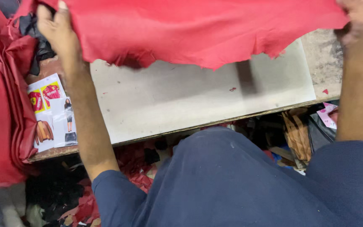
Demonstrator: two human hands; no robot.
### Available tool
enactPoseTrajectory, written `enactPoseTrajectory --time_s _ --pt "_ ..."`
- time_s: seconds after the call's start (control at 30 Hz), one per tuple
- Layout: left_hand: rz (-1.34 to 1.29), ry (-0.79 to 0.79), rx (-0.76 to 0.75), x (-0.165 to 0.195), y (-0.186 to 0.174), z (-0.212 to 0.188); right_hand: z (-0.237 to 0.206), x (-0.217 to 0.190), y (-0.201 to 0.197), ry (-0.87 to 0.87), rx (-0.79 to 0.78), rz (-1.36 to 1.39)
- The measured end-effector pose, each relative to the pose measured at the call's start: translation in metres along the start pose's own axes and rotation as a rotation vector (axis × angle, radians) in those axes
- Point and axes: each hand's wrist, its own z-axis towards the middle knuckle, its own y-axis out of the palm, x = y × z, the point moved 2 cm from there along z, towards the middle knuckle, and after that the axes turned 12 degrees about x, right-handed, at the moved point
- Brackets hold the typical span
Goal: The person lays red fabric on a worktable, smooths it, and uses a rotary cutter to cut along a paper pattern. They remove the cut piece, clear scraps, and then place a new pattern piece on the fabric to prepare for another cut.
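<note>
The large red leather hide with a ragged, uncut lower edge (198, 29) hangs across the top of the view, lifted off the pale grey cutting board (181, 101) so that its shadow falls on the board beneath. Its long axis runs left to right, roughly parallel to the bench's near edge, and the irregular edge points down toward the person. It looks whole: no pattern marks or cuts show on the visible part, so I judge that the work is at an early stage, with the hide lifted but not yet laid flat and smoothed on the board. Spreading and any marking or cutting seem left to do.

The left hand (57, 29) pinches the hide's left part, fingers curled over the top of the material. The right hand (358, 21) grips the right corner, though it is blurred (the exact fingers cannot be made out) and appears closed on the leather.

A few small red scraps (232, 89) lie on the board. At the left, a stack of folded red leather hides (1, 105) drapes over the bench end, and beside it lies a printed sheet with pictures of jackets (51, 113). Under the bench, a heap of red and dark offcuts (135, 168) covers the floor, and brown strap-like pieces (297, 134) sit to the right.
</note>
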Motion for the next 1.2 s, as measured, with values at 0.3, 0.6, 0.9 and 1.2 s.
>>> enactPoseTrajectory --time_s 0.3,0.6,0.9,1.2 --pt "0.105 -0.665 0.259 -0.083 -0.095 -0.147 -0.05 0.117 -0.031 0.144 -0.032 -0.409" --pt "0.947 -0.307 -0.016 -0.106 -0.16 -0.251 -0.135 0.164 -0.032 -0.197 -0.047 -1.341" --pt "1.665 0.232 -0.192 -0.087 -0.121 -0.268 -0.168 0.169 -0.015 -0.311 0.063 -1.923" --pt "1.391 -0.083 -0.026 -0.039 -0.109 -0.271 -0.18 0.169 0.044 -0.729 0.032 -1.934"
